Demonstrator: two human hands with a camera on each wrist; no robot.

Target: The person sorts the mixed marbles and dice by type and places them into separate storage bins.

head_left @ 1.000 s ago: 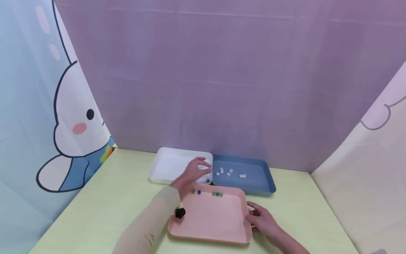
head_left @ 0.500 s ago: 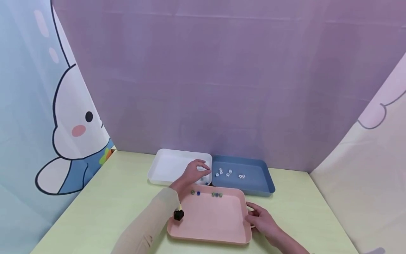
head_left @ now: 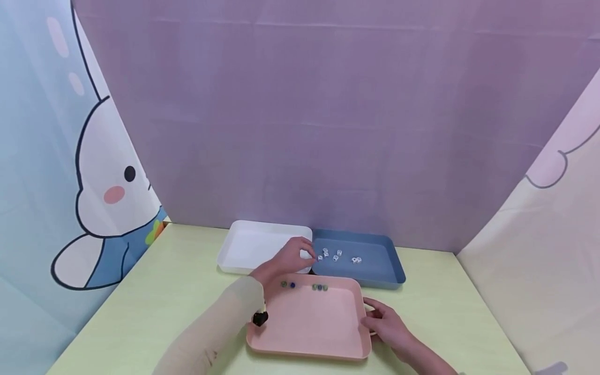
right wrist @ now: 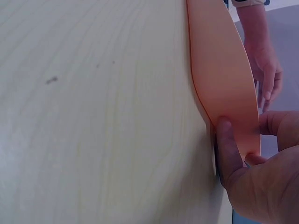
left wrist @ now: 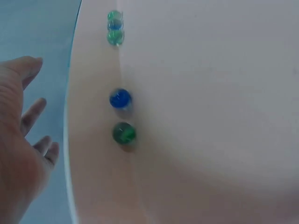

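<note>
My left hand [head_left: 292,256] reaches over the right end of the white tray [head_left: 244,245], its thumb and index finger bent towards each other near the rim. Whether anything is between those fingertips is hidden; the left wrist view shows the left hand [left wrist: 21,126] with fingers loosely bent beyond the tray edge. My right hand [head_left: 389,327] grips the right wall of the pink tray [head_left: 307,325], thumb [right wrist: 228,149] against the outside. Along the pink tray's far side lie several glass marbles, among them a blue marble [left wrist: 120,99] and a green marble [left wrist: 124,134].
A blue tray [head_left: 375,273] stands against the white one, with several white dice [head_left: 335,258] in it. All the trays rest on a pale yellow table [head_left: 440,312]. A purple curtain [head_left: 281,130] hangs behind, with printed cloth [head_left: 108,156] at the left.
My left hand moved slightly right and its thumb and index drew closer together. Marbles seen below it in the white tray are now covered. My right hand stays on the pink tray.
</note>
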